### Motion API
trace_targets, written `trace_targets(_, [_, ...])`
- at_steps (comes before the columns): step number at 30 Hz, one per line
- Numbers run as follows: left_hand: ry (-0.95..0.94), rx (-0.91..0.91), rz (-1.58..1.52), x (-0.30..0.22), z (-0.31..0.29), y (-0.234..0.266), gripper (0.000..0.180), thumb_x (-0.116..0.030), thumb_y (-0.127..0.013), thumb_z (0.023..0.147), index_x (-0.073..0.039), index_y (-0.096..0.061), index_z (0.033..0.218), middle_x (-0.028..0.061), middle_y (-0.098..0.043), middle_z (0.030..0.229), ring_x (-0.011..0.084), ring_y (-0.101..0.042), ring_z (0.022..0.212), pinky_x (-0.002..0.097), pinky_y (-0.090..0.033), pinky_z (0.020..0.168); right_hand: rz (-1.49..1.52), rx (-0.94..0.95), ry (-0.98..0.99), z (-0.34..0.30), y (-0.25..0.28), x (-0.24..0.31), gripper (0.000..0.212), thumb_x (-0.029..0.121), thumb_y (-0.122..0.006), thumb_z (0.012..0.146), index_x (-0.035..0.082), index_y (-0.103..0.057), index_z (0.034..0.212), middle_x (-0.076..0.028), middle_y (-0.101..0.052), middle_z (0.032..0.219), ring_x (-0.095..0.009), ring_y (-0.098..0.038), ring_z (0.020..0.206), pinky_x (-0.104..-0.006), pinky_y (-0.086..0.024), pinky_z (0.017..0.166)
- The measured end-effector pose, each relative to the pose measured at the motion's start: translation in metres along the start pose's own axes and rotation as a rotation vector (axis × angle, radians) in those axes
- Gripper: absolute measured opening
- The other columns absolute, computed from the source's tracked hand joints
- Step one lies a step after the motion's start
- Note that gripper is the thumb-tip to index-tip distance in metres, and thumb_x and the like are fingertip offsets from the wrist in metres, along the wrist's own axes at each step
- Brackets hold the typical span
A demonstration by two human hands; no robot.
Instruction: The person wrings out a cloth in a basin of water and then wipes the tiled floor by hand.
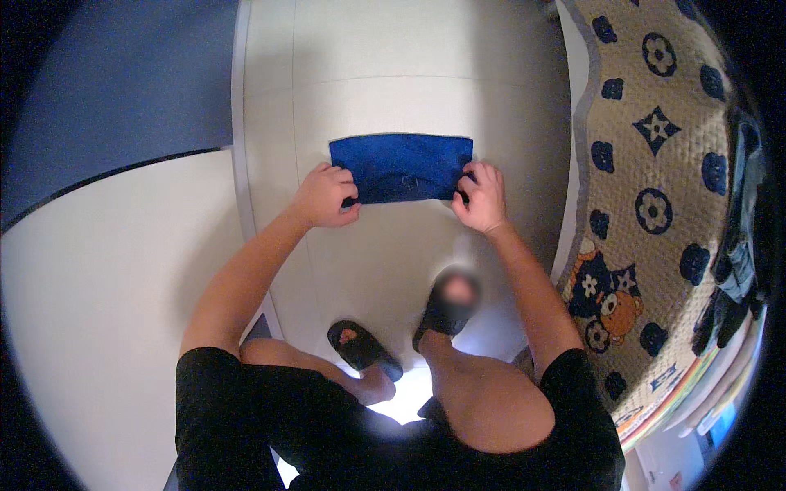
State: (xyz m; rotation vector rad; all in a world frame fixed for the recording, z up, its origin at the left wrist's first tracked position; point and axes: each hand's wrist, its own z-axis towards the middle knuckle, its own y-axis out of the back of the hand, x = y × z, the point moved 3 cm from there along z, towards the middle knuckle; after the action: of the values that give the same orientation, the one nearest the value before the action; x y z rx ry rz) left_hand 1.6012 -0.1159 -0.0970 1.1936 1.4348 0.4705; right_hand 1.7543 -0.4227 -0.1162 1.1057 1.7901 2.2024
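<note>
In the head view, we see the blue cloth [403,168] spread above the pale tiled floor [385,245], in front of the person's feet; whether it touches the tiles, we cannot tell. The left hand [329,196] is clamped on its left edge, near the lower corner — the right hand [483,198] likewise grips the right side. Below are black slippers [365,352]; a bear-patterned quilted cover [651,168] hangs at right.
</note>
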Motion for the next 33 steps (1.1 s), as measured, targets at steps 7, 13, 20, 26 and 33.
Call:
trace_targets(7, [0.483,-0.294,0.025,0.055,0.028,0.02,0.06,-0.03,-0.082,0.083,-0.017,-0.061,0.138,0.0143,-0.062,0.131,0.0366,-0.059,0.123,0.0513,-0.048,0.104,-0.201,-0.168,-0.067,0.06,-0.003,0.007,0.066,0.016,-0.07,0.091,0.013,-0.047,0.154,-0.015,-0.06,0.135,-0.039,-0.052,0.127,-0.0543,-0.041,0.11])
trace_targets(13, [0.41,-0.22,0.074,0.057,0.035,0.017,0.039,-0.029,-0.086,0.078,-0.016,-0.066,0.109,0.0104,-0.066,0.116,0.035,-0.061,0.117,0.049,-0.051,0.094,-0.19,0.005,-0.181,0.06,-0.034,-0.029,0.039,0.012,-0.074,0.083,0.012,-0.07,0.122,-0.012,-0.065,0.117,-0.037,-0.054,0.121,-0.0533,-0.042,0.105])
trace_targets(20, [0.498,-0.311,-0.427,0.05,0.052,0.07,0.023,-0.015,-0.082,0.081,-0.012,-0.065,0.096,0.0096,-0.072,0.1,0.0308,-0.068,0.101,0.0428,-0.052,0.086,0.059,-0.211,-0.213,0.082,0.034,-0.032,0.018,0.005,-0.07,0.082,0.008,-0.069,0.1,-0.014,-0.067,0.102,-0.036,-0.062,0.107,-0.0487,-0.044,0.101])
trace_targets(26, [0.218,-0.585,-0.023,0.039,0.08,0.091,0.018,-0.006,-0.074,0.083,-0.01,-0.065,0.099,0.0095,-0.074,0.113,0.0319,-0.068,0.112,0.0433,-0.05,0.099,-0.176,-0.325,-0.128,0.085,0.081,-0.041,0.02,0.004,-0.071,0.078,0.008,-0.068,0.098,-0.012,-0.068,0.101,-0.034,-0.064,0.102,-0.0484,-0.045,0.097])
trace_targets(33, [0.219,-0.461,0.176,0.03,0.072,0.032,0.057,-0.006,-0.069,0.083,-0.018,-0.064,0.139,0.0206,-0.048,0.155,0.0393,-0.047,0.142,0.0543,-0.039,0.115,0.012,0.218,-0.132,0.034,0.006,0.004,0.032,0.012,-0.069,0.075,0.005,-0.071,0.106,-0.014,-0.07,0.114,-0.033,-0.064,0.112,-0.0485,-0.045,0.104])
